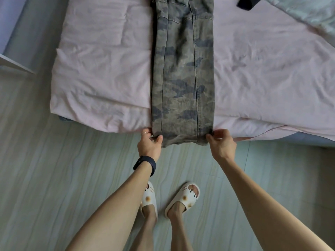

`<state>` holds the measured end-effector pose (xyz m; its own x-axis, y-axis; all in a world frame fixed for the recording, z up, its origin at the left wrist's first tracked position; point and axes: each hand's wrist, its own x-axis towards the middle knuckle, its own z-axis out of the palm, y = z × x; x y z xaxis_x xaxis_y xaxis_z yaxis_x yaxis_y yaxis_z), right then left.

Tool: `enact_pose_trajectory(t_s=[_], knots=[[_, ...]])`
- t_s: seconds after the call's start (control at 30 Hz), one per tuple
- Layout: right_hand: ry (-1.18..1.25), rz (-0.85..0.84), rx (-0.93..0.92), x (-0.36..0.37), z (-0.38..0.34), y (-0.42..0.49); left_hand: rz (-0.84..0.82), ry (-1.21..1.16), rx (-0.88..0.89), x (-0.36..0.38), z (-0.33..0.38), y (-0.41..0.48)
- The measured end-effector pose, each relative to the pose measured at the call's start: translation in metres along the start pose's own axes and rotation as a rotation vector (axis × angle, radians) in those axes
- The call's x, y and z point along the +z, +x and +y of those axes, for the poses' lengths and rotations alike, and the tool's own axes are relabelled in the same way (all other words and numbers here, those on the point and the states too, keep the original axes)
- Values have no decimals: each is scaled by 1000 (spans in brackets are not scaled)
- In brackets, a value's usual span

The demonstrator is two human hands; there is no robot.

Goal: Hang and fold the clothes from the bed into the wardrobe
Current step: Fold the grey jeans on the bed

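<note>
A pair of camouflage trousers [182, 69] lies lengthwise on the bed [101, 73], folded so that one leg rests on the other, with the cuffs hanging just over the near edge of the mattress. The left hand [149, 143] pinches the left corner of the cuffs between thumb and curled fingers; it wears a thin ring, and a dark band [144, 165] sits on that wrist. The right hand [222, 143] pinches the right corner of the cuffs in the same way, thumb on top and fingers tucked under the cloth. Both arms reach forward from below, well apart. The bed is covered with a wrinkled pale pink sheet [262, 69]. At the top right of the bed lie a dark garment [247, 2] and a pale grey-green piece of cloth [311, 13], both cut off by the edge of the view. The person stands on a light tiled floor [54, 169] in white slippers [183, 199], toes pointing at the bed.
</note>
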<state>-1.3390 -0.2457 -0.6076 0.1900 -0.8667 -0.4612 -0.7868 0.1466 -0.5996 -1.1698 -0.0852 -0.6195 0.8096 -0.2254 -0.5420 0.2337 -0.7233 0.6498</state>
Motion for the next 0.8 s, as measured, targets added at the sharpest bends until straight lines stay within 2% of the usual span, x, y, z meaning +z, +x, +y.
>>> enact_pose_trajectory(t_s=[0.07,0.17,0.27,0.43,0.53,0.7,0.8], knots=[[20,27,-3,5,2,-1,-57,27,-9,3,-4,2],[-23,-23,-32,7,8,-4,-73,100,-13,0,-9,0],[-57,-72,-57,-2,13,-15,-114,31,-27,-14,-14,-17],[108,-306,70,-25,20,-57,-309,-109,-106,-57,-9,-49],[45,-261,27,-39,16,-84,-387,-42,-70,-84,4,-65],[-94,-157,-63,-53,0,-106,-227,210,38,-107,10,-82],[-167,-168,-75,-59,-1,-117,-244,228,19,-115,9,-94]])
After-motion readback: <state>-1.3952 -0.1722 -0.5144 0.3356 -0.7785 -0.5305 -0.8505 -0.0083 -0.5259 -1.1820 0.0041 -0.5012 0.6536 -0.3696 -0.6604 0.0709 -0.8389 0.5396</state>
